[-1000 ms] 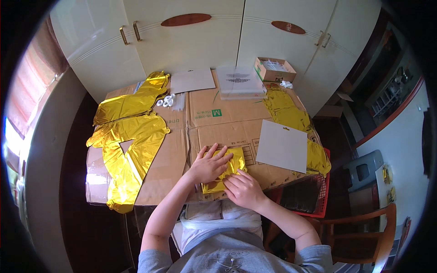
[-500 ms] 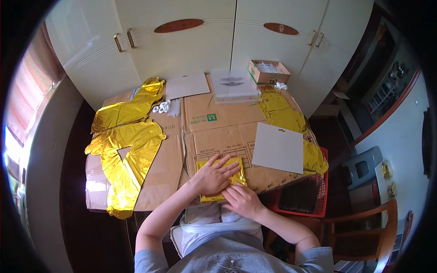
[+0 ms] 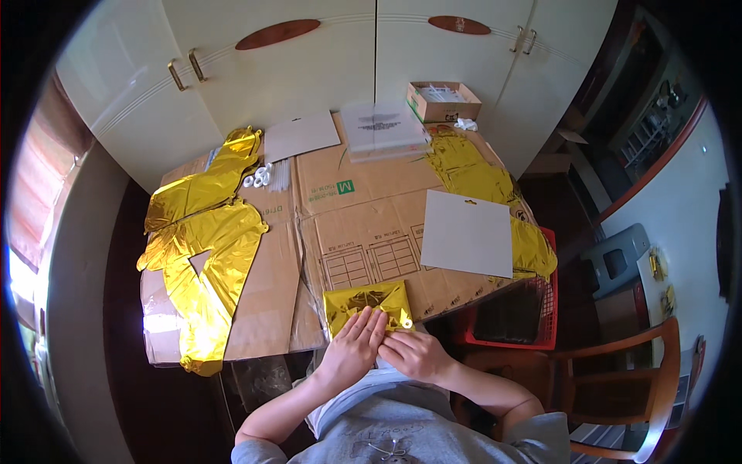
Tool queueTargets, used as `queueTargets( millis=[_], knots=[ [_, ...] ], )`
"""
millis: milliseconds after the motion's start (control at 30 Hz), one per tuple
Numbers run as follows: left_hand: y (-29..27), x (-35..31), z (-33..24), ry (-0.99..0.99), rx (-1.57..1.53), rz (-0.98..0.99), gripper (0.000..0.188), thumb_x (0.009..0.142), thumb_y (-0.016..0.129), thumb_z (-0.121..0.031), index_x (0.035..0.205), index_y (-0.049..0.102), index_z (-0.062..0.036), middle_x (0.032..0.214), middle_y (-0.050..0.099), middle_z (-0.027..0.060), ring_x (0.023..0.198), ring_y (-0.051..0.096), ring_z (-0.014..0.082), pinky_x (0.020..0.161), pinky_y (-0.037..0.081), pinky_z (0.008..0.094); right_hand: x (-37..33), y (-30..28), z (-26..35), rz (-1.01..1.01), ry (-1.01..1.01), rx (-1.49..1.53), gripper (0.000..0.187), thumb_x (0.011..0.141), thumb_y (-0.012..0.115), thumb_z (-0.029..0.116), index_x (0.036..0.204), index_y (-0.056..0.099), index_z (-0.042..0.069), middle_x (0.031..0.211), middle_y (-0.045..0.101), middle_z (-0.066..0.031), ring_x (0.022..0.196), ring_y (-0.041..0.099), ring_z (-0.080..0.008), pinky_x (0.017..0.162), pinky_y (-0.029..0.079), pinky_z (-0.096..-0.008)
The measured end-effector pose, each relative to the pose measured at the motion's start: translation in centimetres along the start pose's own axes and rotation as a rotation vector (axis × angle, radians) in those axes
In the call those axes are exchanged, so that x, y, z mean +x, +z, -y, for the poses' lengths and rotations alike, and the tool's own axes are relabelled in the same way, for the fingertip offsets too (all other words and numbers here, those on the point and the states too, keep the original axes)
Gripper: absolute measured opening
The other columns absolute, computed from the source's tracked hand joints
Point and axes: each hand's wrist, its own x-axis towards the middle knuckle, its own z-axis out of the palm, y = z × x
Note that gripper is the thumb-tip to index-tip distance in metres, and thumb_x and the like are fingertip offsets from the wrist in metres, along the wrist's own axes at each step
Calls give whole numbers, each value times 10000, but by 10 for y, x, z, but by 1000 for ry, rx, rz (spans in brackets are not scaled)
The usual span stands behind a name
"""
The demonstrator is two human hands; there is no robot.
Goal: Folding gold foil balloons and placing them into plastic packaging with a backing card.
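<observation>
A folded packet of gold foil balloon (image 3: 367,298) lies at the near edge of the cardboard-covered table, with a small white tab at its right corner. My left hand (image 3: 355,352) rests flat on its near side, fingers stretched out and close together. Beside it, my right hand (image 3: 417,356) has its fingers bent and pressed at the packet's near right edge. The two hands touch or nearly touch, and they hide that edge. To the left, a flat gold foil balloon (image 3: 228,232) with a triangular hole is spread out.
More gold foil (image 3: 475,174) lies at the right, partly under a pale card (image 3: 468,232). Farther back are another card (image 3: 301,139), clear plastic bags (image 3: 382,133), white rings (image 3: 259,176), straws (image 3: 280,176) and an open box (image 3: 444,103). A red basket (image 3: 549,309) and wooden chair (image 3: 657,379) stand right.
Both hands have slid toward me, from the middle of the gold packet to its near edge. More of the packet's top now shows, and the whole view has shifted a little.
</observation>
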Motion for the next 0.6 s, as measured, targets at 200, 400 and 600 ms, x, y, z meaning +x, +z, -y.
queueTargets(
  millis=[200, 400, 600],
  knots=[
    [-8, -9, -3, -107, -146, -92, 437, 856, 587, -53, 1285, 545, 18, 1294, 594, 181, 1203, 582, 314, 1024, 456, 416, -2, -52, -67, -53, 141, 170, 599, 831, 691, 467, 1249, 532, 68, 1258, 560, -124, 1167, 548, -322, 1055, 391, -499],
    [-36, -31, 14, -567, -1153, -235, 349, 909, 524, 10, 1254, 557, -22, 1155, 654, 139, 1043, 655, 243, 896, 533, 360, -43, -64, -157, 353, 624, -235, 1024, 740, 713, 596, 1468, 296, 11, 1548, 234, -237, 1452, 178, -398, 1172, 140, -545],
    [-31, -38, 22, -739, -2247, -692, 406, 952, 581, -160, 1317, 464, -26, 1270, 582, 144, 1152, 591, 309, 966, 501, 494, -42, -44, -95, 304, 425, -206, 743, 794, 711, 458, 1348, 489, 15, 1454, 413, -202, 1390, 332, -382, 1118, 286, -557]
  ],
)
